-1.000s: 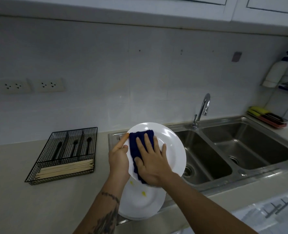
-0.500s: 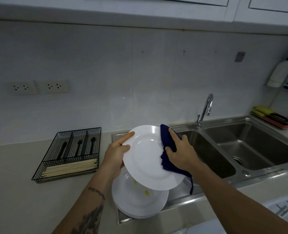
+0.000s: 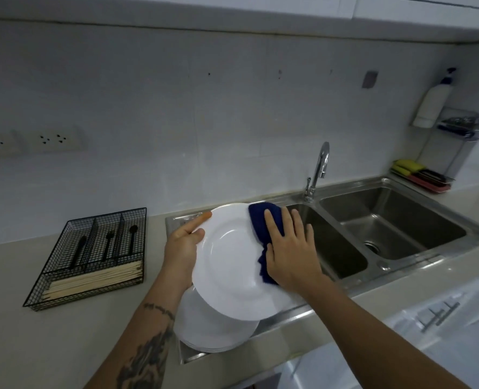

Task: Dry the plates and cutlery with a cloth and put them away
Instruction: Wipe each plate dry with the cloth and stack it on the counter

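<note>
Double sink (image 3: 401,220), both basins bare. Wire tray (image 3: 92,256) on counter, L of sink: black cutlery (image 3: 109,242) in back slots, pale sticks (image 3: 92,279), prob. chopsticks, in front slot. Plate stack (image 3: 213,329) on drainboard. Left hand (image 3: 183,248) grips tilted plate (image 3: 229,265) above stack; right hand (image 3: 291,254), fingers flat, presses blue cloth (image 3: 263,223) on it. No readable writing.

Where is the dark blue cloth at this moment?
In the head view, the dark blue cloth lies under the right hand, pressed on the right part of the round white plate, left of the steel sink.
</note>
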Demonstrator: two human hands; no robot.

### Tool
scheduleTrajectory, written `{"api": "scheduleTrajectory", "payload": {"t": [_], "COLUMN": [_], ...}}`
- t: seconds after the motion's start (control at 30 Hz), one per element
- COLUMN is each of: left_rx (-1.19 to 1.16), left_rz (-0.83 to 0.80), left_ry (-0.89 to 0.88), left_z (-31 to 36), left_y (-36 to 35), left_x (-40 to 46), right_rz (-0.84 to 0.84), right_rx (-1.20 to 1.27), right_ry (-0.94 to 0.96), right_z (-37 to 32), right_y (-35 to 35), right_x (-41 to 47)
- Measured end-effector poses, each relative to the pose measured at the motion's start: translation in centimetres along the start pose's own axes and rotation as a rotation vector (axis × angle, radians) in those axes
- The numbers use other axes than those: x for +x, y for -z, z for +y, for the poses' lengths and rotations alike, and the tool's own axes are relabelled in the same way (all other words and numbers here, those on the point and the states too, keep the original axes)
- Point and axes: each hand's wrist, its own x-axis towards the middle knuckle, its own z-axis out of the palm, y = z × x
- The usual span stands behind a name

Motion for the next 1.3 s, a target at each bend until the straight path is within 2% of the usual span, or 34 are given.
{"api": "scheduleTrajectory", "payload": {"t": [0.17,0.33,0.5,0.7,0.77,0.87,1.07,1.2,1.3], "left_rx": [-0.044,-0.112,-0.102,-0.137,-0.148,-0.137,-0.153,-0.132,-0.175], "left_rz": [0.098,0.133,0.097,0.182,0.210,0.260,0.231,0.176,0.189], "left_ry": [-0.015,0.020,0.021,0.024,-0.004,-0.044,-0.006,0.036,0.054], "left_z": [-0.2,-1.0,-1.4,-0.3,0.2,0.7,-0.4,-0.8,-0.9], "left_y": [0.1,-0.9,-1.4,-1.2,-0.2,0.9,0.4,-0.9,-1.3], "left_x": [-0.3,-0.4,-0.8,-1.4,-1.2,-0.9,-0.8,-0.8,-0.7], "right_rz": [-0.141,-0.283,-0.225,0.009,-0.038,-0.157,-0.327,-0.234,-0.140], "right_rx": [0.049,0.294,0.401,0.067,-0.022,-0.016,0.282,0.369,0.268], "right_ry": [0.078,0.230,0.228,0.043,-0.018,-0.036,0.183,0.199,0.155], "right_z": [-2.0,-6.3,-7.4,-5.0,-4.0,-3.6,-7.5,-8.4,-7.0], "right_y": [-0.3,1.3,-0.2,-1.0,-0.7,-0.5,0.0,-0.5,-1.0], "right_x": [-3.1,-4.8,-1.6,2.1,2.2,0.7,-4.0,-0.9,1.6]}}
